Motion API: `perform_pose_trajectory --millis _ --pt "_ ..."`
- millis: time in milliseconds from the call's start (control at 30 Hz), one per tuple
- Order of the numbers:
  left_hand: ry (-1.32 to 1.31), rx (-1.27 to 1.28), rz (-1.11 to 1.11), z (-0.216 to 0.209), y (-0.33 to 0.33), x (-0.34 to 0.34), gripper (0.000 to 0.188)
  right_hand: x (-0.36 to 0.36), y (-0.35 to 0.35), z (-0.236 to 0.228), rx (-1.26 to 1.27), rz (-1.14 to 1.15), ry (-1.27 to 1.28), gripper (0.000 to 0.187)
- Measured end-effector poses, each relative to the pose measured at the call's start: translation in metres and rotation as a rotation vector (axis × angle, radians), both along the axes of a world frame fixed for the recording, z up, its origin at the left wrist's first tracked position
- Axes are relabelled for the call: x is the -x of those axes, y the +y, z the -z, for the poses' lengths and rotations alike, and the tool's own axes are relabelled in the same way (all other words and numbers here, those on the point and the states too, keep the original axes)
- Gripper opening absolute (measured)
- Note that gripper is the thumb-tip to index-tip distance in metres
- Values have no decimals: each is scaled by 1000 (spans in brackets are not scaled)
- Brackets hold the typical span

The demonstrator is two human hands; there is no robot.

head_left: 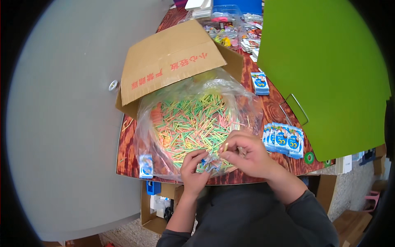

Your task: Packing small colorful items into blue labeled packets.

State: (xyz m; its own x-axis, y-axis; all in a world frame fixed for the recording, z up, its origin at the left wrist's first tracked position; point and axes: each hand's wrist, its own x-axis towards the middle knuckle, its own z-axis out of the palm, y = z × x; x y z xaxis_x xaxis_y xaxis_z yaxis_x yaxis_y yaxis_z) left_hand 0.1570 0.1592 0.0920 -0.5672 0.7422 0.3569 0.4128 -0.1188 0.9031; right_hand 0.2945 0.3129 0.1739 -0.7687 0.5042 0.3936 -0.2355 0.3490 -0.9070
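Note:
My left hand (193, 175) is closed on a small crinkled blue and silver packet (211, 163) near the table's front edge. Just right of it, my right hand (252, 155) pinches a short pale yellow stick (225, 146) between thumb and fingertips, close above the packet. Under and beyond both hands lies a large heap of thin short sticks (189, 127) in green, yellow, pink and orange. They rest inside a clear plastic bag (145, 119) spread wide open. One flat blue and white packet (146, 166) lies left of the bag.
A cardboard box (173, 61) with raised flaps stands behind the heap. Right of the bag are a fanned row of blue and white packets (281, 139), a smaller packet stack (260, 83) and a wire handle (302, 110). Grey (74, 123) and green (325, 74) panels flank the table.

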Motion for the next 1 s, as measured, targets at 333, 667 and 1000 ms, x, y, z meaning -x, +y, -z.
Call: perform_pose_trajectory --millis 333,667,1000 --pt "-40 -28 -2 -4 8 -12 41 -3 -21 12 -194 102 41 17" --pt "-26 30 -10 0 14 -7 42 2 -15 22 -244 134 46 22" --pt "-46 25 0 5 18 -2 43 -9 -6 22 -47 135 -78 27"
